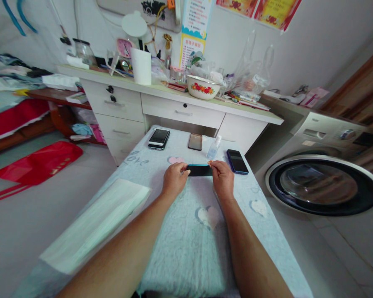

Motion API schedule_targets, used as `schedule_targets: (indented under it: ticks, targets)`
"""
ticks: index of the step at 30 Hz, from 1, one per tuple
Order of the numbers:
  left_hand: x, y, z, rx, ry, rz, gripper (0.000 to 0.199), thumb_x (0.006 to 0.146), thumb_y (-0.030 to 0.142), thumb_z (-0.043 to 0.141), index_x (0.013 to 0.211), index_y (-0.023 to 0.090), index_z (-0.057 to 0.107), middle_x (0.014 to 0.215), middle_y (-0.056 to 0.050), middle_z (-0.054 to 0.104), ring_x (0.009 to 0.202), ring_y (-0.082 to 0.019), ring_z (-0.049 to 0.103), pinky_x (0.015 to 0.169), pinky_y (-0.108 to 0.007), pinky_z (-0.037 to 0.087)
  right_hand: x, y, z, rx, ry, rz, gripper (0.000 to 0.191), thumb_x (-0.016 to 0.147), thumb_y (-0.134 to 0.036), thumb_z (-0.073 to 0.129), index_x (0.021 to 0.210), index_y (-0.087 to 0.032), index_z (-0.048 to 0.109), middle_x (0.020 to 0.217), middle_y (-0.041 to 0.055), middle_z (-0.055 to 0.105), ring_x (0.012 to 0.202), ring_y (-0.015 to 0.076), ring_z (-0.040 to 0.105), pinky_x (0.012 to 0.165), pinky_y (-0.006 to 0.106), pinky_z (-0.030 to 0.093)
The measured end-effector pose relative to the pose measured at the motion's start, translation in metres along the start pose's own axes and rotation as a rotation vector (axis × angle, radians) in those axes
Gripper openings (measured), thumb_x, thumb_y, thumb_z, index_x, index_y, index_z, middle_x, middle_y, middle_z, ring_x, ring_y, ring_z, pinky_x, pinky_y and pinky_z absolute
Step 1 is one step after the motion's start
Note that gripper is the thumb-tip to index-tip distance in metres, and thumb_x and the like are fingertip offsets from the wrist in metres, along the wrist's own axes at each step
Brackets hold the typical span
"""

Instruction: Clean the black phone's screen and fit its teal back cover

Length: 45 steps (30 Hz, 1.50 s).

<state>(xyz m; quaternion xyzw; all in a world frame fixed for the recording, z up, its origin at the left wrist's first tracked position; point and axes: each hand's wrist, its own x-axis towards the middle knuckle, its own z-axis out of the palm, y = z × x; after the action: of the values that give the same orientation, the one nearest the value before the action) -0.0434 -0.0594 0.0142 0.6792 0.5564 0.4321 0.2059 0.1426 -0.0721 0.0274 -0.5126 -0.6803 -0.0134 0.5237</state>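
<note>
Held sideways over the cloth-covered table is a smartphone (200, 170) with a dark screen and a blue edge. My left hand (175, 179) is closed on its left end, thumb in front. At the other end, my right hand (223, 178) pinches the phone's right edge. Just beyond it stands a clear spray bottle (214, 147). A phone case (195, 141), brownish and see-through, lies further back. To the right a dark blue phone (237, 161) rests face up. Two stacked phones (159, 138) lie at the back left, the upper one with a white border.
A pack of white tissue-like sheets (99, 223) lies on the table's left side. Behind the table is a white desk (118, 101) bearing a flowered bowl (203, 87) and a paper roll (141, 67). A washing machine (317, 165) stands at right; a red bag (40, 163) lies on the floor.
</note>
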Motion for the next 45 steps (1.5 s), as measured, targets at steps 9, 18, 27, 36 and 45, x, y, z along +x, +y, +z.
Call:
schedule_targets:
  ticks: [9,18,27,36,45]
  targets:
    - [0.001,0.001,-0.002,0.040,-0.031,-0.001,0.008,0.077,0.017,0.061,0.081,0.019,0.068,0.082,-0.002,0.069,0.078,-0.016,0.062,0.077,-0.027,0.047,-0.001,-0.006,0.003,0.012,-0.015,-0.001,0.022,0.089,-0.018,0.049,0.088,-0.021,0.071,0.093,0.0072,0.070,0.088,0.0185,0.066,0.084,0.034,0.053]
    - [-0.001,0.003,-0.001,0.116,-0.040,0.016,0.008,0.077,0.019,0.062,0.081,0.021,0.069,0.083,-0.002,0.070,0.078,-0.016,0.063,0.077,-0.027,0.047,-0.003,-0.016,0.008,0.028,-0.061,-0.012,0.023,0.090,-0.017,0.048,0.091,-0.021,0.071,0.097,0.0068,0.069,0.090,0.0178,0.065,0.086,0.032,0.052]
    - [-0.005,0.009,-0.002,0.103,-0.057,0.040,0.008,0.079,0.020,0.062,0.082,0.021,0.070,0.082,-0.002,0.070,0.078,-0.016,0.063,0.076,-0.027,0.046,-0.006,-0.028,0.013,0.043,-0.103,-0.032,0.023,0.092,-0.018,0.048,0.094,-0.021,0.071,0.099,0.0071,0.068,0.091,0.0172,0.065,0.086,0.030,0.052]
    - [-0.006,0.010,-0.001,0.098,-0.067,0.059,0.008,0.079,0.021,0.063,0.082,0.022,0.071,0.082,-0.002,0.071,0.078,-0.016,0.063,0.074,-0.027,0.044,-0.009,-0.032,0.017,0.058,-0.128,-0.061,0.023,0.091,-0.016,0.048,0.095,-0.020,0.070,0.098,0.0069,0.068,0.090,0.0169,0.065,0.085,0.029,0.052]
    - [-0.006,0.011,-0.002,0.103,-0.080,0.065,0.011,0.079,0.020,0.064,0.086,0.021,0.072,0.083,-0.002,0.071,0.080,-0.016,0.063,0.076,-0.026,0.044,-0.009,-0.036,0.017,0.069,-0.154,-0.055,0.022,0.092,-0.017,0.048,0.095,-0.020,0.070,0.098,0.0064,0.068,0.090,0.0165,0.064,0.085,0.029,0.052]
